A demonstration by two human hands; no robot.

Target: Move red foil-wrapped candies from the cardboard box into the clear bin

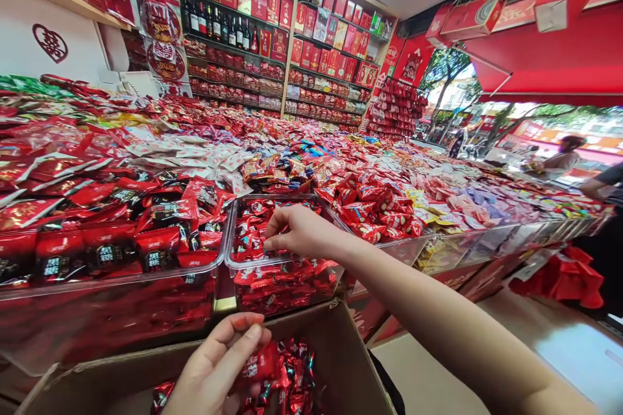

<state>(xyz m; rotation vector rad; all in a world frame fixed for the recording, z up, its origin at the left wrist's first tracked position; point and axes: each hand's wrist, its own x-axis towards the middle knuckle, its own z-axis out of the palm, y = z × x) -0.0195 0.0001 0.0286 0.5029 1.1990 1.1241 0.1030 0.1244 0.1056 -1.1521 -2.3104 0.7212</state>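
Note:
My right hand (304,231) reaches over a clear plastic bin (228,253) of small red-wrapped candies (250,227). Its thumb and forefinger curl closely together at the candies; whether a piece lies between them I cannot make out. Lower down, my left hand (219,366) is closed, its thumb pressed toward the fingers. A red candy packet (261,363) with pale lettering shows against its fingers and appears held. Below that hand, an open cardboard box (341,350) contains more shiny red-wrapped candies (294,373).
Left of the bin are larger red and black packets (109,246); to its right, red snack packets (370,204). Heaped sweets stretch back to shelves (287,78) of bottles and red boxes. People (564,155) are at the far right, beside a hanging red cloth (564,279).

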